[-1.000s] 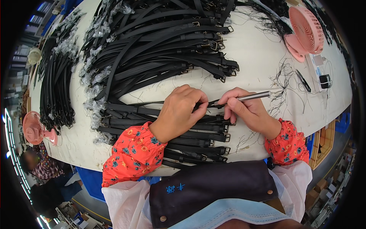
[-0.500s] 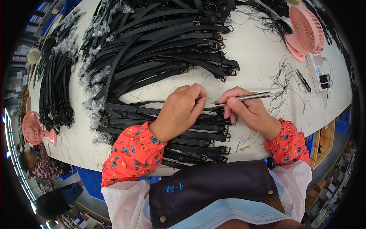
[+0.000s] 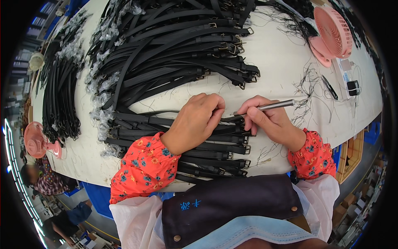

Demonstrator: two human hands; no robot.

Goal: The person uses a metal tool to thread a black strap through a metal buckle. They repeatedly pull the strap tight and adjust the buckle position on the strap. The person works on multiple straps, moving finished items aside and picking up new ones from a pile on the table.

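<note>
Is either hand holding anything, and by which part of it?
The right grip holds a silver pen-like tool by its front part, near the tip. Whether the left grip pinches anything cannot be told.

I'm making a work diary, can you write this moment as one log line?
left hand: curled over black straps | right hand: holding slim silver tool | pink fan: upper right of table
</note>
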